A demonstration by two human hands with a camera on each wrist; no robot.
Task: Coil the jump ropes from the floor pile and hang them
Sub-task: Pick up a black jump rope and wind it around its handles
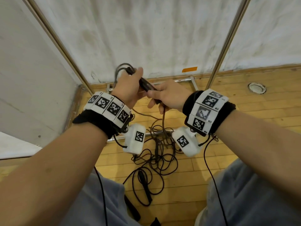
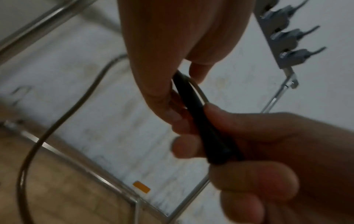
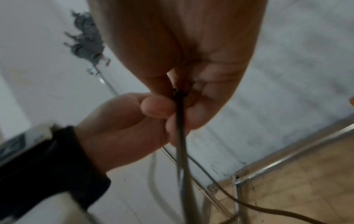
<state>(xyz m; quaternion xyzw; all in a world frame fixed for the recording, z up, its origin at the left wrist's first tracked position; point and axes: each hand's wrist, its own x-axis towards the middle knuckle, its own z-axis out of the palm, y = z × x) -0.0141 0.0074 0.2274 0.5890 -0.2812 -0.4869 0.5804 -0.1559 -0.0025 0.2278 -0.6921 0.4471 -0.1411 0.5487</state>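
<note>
A black jump rope handle (image 1: 145, 84) is held between both hands in front of me. My left hand (image 1: 136, 79) grips its upper end, where a grey rope loop (image 1: 121, 68) curls out over the hand. My right hand (image 1: 157, 99) grips its lower end, and the rope (image 1: 163, 119) hangs from there down to the tangled pile of ropes (image 1: 156, 154) on the wooden floor. In the left wrist view my left hand (image 2: 178, 94) pinches the handle (image 2: 203, 125) against my right hand (image 2: 268, 151). In the right wrist view my right hand (image 3: 180, 84) pinches the rope (image 3: 181, 136).
Two metal rack poles (image 1: 228, 38) (image 1: 53, 38) rise from a base frame (image 1: 187, 79) against the white wall. A bar with metal hooks (image 2: 283, 39) shows in the left wrist view. Another black handle (image 1: 145, 185) lies near my knees. Orange tape (image 1: 189, 69) marks the wall.
</note>
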